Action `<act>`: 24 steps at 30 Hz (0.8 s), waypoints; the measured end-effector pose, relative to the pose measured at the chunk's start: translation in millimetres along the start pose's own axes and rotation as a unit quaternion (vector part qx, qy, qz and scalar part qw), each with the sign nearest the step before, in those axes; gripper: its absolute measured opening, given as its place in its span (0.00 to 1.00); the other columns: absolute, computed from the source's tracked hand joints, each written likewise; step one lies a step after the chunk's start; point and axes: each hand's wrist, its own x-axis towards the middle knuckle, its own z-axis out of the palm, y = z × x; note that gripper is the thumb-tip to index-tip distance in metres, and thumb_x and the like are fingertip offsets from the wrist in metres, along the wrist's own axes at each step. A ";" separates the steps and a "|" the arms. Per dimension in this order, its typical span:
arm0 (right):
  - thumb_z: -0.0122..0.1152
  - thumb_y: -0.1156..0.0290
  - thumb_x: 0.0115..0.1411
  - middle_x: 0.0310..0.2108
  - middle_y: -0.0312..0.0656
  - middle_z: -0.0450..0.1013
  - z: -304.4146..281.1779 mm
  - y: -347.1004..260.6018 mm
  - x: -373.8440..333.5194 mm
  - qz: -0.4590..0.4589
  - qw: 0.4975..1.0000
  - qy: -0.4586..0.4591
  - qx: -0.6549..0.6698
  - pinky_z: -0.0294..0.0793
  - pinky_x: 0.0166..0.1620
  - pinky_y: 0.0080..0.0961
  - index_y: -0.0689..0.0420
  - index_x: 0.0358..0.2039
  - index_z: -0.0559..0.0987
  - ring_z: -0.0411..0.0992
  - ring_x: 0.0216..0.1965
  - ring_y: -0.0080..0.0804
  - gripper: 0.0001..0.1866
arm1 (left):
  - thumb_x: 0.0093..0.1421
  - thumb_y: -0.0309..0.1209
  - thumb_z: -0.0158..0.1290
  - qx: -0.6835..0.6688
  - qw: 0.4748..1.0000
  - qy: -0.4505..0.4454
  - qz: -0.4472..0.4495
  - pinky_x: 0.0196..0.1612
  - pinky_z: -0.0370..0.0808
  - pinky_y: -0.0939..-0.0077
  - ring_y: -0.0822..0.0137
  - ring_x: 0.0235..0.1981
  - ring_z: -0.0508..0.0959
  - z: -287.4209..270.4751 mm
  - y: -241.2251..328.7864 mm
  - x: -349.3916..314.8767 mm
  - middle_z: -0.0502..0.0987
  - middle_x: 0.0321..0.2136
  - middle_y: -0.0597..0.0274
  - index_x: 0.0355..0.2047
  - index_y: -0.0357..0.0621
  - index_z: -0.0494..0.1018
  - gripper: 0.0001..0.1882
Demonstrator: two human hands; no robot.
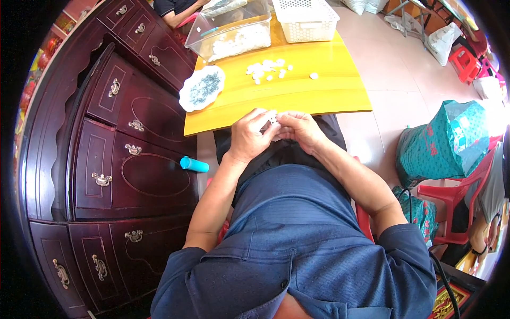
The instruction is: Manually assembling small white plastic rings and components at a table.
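Just past the table's near edge, above my lap, my left hand (pixel 251 135) pinches a small white plastic piece (pixel 273 120) with dark spots or holes. My right hand (pixel 300 129) meets it from the other side, its fingertips closed together at the piece; whether they hold something of their own is too small to tell. On the yellow table (pixel 319 98) beyond lie several small white pieces (pixel 267 67) in a loose group, with a single one (pixel 314 76) off to the right. A white scalloped plate (pixel 186 100) of tiny dark bits rests at the table's left edge.
At the table's back stand a clear bin (pixel 196 44) with white pieces and a white perforated basket (pixel 307 27). Dark wooden drawers (pixel 154 127) line the left, near a turquoise bottle (pixel 194 164). Rightward are a large teal bag (pixel 433 143) and a red chair (pixel 457 199). Other people sit nearby.
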 end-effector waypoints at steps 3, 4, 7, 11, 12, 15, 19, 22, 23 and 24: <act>0.62 0.66 0.68 0.31 0.39 0.81 -3.5 3.8 2.1 -0.027 0.999 -0.021 0.001 0.75 0.32 0.18 0.58 0.36 0.83 0.76 0.29 0.21 0.09 | 0.52 0.30 0.67 0.001 1.000 0.006 0.015 0.39 0.80 0.65 0.55 0.35 0.83 0.3 0.8 1.5 0.83 0.36 0.56 0.40 0.40 0.82 0.15; 0.62 0.66 0.68 0.31 0.39 0.81 -1.9 3.3 1.5 -0.028 0.999 -0.021 0.001 0.75 0.32 0.18 0.58 0.36 0.83 0.76 0.29 0.21 0.09 | 0.53 0.29 0.66 0.004 1.000 0.011 0.024 0.39 0.80 0.65 0.55 0.35 0.83 -0.1 0.7 1.9 0.83 0.36 0.56 0.40 0.40 0.82 0.14; 0.62 0.67 0.68 0.30 0.40 0.81 2.6 3.5 0.2 -0.040 0.999 -0.007 -0.009 0.73 0.31 0.18 0.60 0.35 0.83 0.75 0.28 0.21 0.10 | 0.54 0.29 0.65 0.013 0.999 0.018 0.041 0.39 0.80 0.65 0.54 0.35 0.83 0.1 -0.9 1.7 0.83 0.35 0.56 0.40 0.40 0.82 0.13; 0.63 0.67 0.67 0.30 0.39 0.81 1.2 5.4 1.5 -0.044 0.999 -0.002 -0.007 0.73 0.31 0.18 0.60 0.35 0.83 0.74 0.27 0.21 0.10 | 0.55 0.28 0.64 0.007 0.999 0.014 0.032 0.39 0.80 0.65 0.54 0.35 0.83 -0.5 2.2 2.0 0.83 0.35 0.56 0.40 0.40 0.82 0.12; 0.63 0.67 0.68 0.30 0.39 0.81 0.4 6.3 2.1 -0.047 0.999 -0.001 -0.012 0.73 0.31 0.18 0.60 0.35 0.83 0.74 0.27 0.21 0.10 | 0.55 0.28 0.64 0.010 0.999 0.015 0.035 0.39 0.80 0.65 0.54 0.35 0.83 0.4 1.4 1.5 0.83 0.35 0.56 0.39 0.40 0.82 0.11; 0.63 0.66 0.68 0.30 0.39 0.81 -3.9 8.1 4.1 -0.054 0.998 -0.014 -0.030 0.73 0.31 0.18 0.60 0.35 0.84 0.75 0.27 0.20 0.10 | 0.56 0.28 0.63 0.013 0.999 0.021 0.044 0.38 0.80 0.65 0.54 0.35 0.83 1.5 0.4 2.0 0.83 0.35 0.56 0.39 0.40 0.82 0.10; 0.63 0.66 0.67 0.29 0.38 0.80 2.2 7.1 0.5 -0.062 0.998 0.005 -0.029 0.72 0.31 0.18 0.59 0.36 0.84 0.74 0.27 0.20 0.09 | 0.56 0.28 0.63 0.011 0.998 0.028 0.048 0.38 0.80 0.65 0.54 0.34 0.83 2.5 -1.1 1.1 0.83 0.35 0.55 0.38 0.39 0.82 0.10; 0.63 0.66 0.67 0.29 0.37 0.80 3.6 6.9 -0.6 -0.066 0.997 0.012 -0.030 0.72 0.31 0.18 0.59 0.35 0.84 0.74 0.26 0.20 0.09 | 0.56 0.27 0.63 0.013 0.998 0.037 0.057 0.37 0.80 0.65 0.54 0.34 0.83 3.3 0.2 1.5 0.83 0.34 0.55 0.38 0.39 0.82 0.09; 0.63 0.66 0.67 0.28 0.37 0.80 4.3 6.4 -1.3 -0.067 0.997 0.014 -0.032 0.72 0.31 0.18 0.59 0.35 0.84 0.74 0.27 0.20 0.09 | 0.56 0.27 0.63 0.013 0.998 0.037 0.057 0.37 0.80 0.65 0.54 0.34 0.83 3.3 0.0 1.4 0.83 0.34 0.55 0.38 0.39 0.82 0.09; 0.63 0.66 0.67 0.28 0.37 0.80 4.9 5.9 -2.2 -0.067 0.997 0.015 -0.034 0.72 0.31 0.18 0.59 0.35 0.84 0.74 0.27 0.20 0.09 | 0.56 0.26 0.63 0.012 0.997 0.039 0.061 0.37 0.80 0.65 0.54 0.34 0.83 3.4 -0.4 1.2 0.83 0.34 0.55 0.38 0.39 0.82 0.09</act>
